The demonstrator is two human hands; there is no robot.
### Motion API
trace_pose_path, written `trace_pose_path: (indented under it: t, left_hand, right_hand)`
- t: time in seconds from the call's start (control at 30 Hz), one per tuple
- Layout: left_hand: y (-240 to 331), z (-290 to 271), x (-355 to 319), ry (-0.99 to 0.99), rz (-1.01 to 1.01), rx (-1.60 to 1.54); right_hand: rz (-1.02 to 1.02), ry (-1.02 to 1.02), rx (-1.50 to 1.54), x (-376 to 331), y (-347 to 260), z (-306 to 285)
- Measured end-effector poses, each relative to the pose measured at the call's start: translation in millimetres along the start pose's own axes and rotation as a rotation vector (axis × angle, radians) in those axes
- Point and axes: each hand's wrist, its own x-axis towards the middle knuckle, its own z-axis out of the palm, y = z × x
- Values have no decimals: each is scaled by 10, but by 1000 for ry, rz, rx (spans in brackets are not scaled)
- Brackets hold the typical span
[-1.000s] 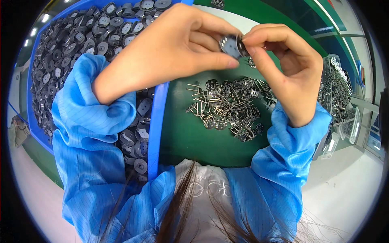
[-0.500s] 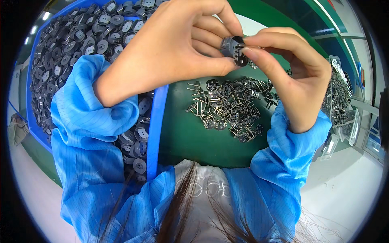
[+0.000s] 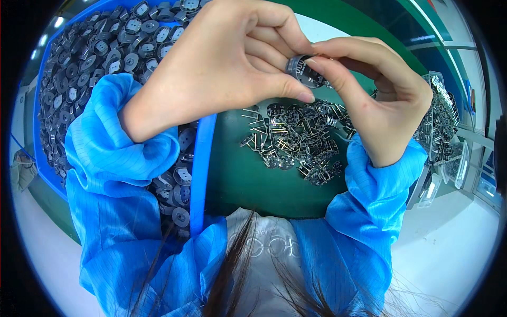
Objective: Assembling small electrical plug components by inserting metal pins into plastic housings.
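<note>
A small round black part [image 3: 305,72] with a dark ring-shaped rim and a face bearing pale marks is held between my two hands. My right hand [image 3: 377,87] pinches its upper right edge between thumb and forefinger. The curled fingers of my left hand [image 3: 227,68] close around its other side, and the left thumb tip lies just below it. My fingers partly cover the part. Under my hands, a heap of small black circuit boards with metal pins [image 3: 296,137] lies on the green work surface [image 3: 243,193].
On the left, a large blue bin [image 3: 203,169] holds many round dark-grey parts [image 3: 105,58], and my left forearm crosses over it. At the right, a clear tray [image 3: 455,164] holds more pinned boards [image 3: 438,124]. A white strip [image 3: 317,33] shows behind my hands.
The round part has turned so that more of its marked face shows, and it sits slightly lower. My left thumb has moved down off its edge; my right fingertips have shifted to its top.
</note>
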Motion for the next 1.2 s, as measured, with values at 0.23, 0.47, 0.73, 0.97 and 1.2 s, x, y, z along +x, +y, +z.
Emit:
trace_pose_path:
  t: [0.23,0.47,0.73,0.97,1.2]
  left_hand:
    - [-64,-43,26,27,99,-25]
    - [-28,-28,11,6,15,-31]
    - [-22,-80,44,-63,-1,-90]
    - [-50,-121,18,-40,-52,-193]
    - [-66,-158,46,-56,-49,-185]
  right_hand:
    - [313,85,337,-18,-42,15]
    - [187,91,227,-22,-21,114]
    - [-261,174,-186,-9,82,157]
    - [-306,199,-264,-32,41,218]
    - [-215,269,-287,-25,65,270]
